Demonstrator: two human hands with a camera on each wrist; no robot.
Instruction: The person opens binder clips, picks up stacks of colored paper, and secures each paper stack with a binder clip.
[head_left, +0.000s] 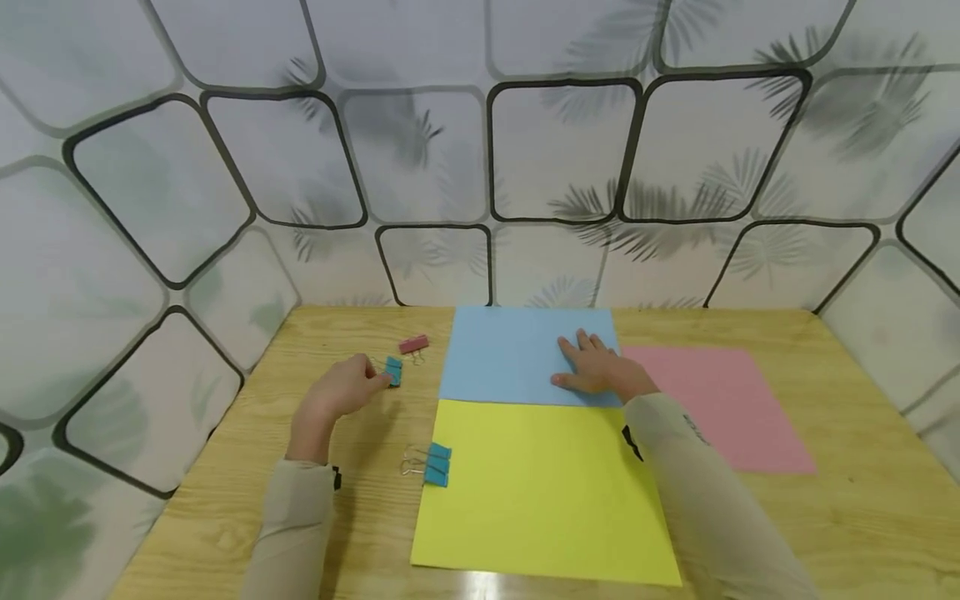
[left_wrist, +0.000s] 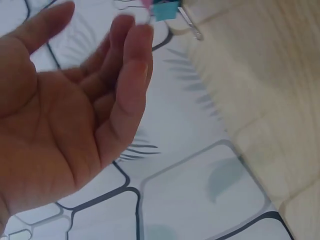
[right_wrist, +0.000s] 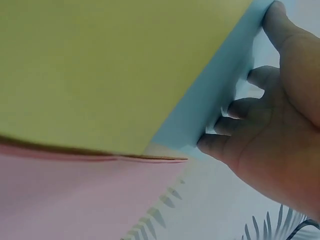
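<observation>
My left hand [head_left: 345,390] is at a small teal binder clip [head_left: 393,372] on the wooden table. In the left wrist view, thumb and fingers stand apart, with the teal clip [left_wrist: 165,11] just beyond the fingertips. Spread fingers of my right hand [head_left: 596,367] rest on a blue sheet [head_left: 502,354], near its right edge. Below the blue sheet lies a yellow sheet [head_left: 540,492], its top edge along the blue one. A larger teal binder clip [head_left: 437,464] sits at the yellow sheet's left edge, wire handles pointing left.
A small pink binder clip [head_left: 414,344] lies just behind the small teal one. To the right, a pink sheet [head_left: 723,408] is on the table [head_left: 862,500], partly behind my right forearm. A patterned wall covering [head_left: 555,150] rises at the table's back and sides.
</observation>
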